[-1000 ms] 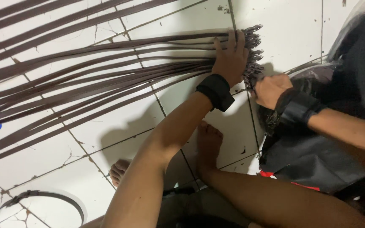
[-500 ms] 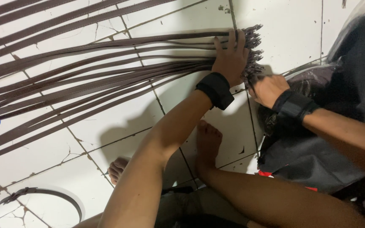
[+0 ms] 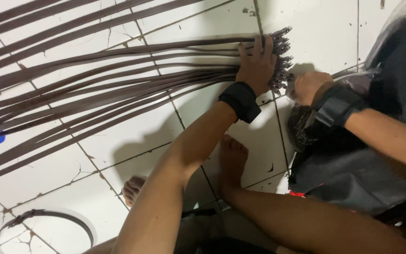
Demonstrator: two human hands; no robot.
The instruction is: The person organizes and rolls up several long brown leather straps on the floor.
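We press a fan of long brown strips flat against the white tiled floor.

Our left hand lies open, fingers spread, pinning the gathered ends near the top right; our right hand is curled into a fist just beside those ends, though we cannot tell what it grips. The strips look thin, light and springy, likely to slide apart, so the bunched ends seem the best hold. A black bag sits right.
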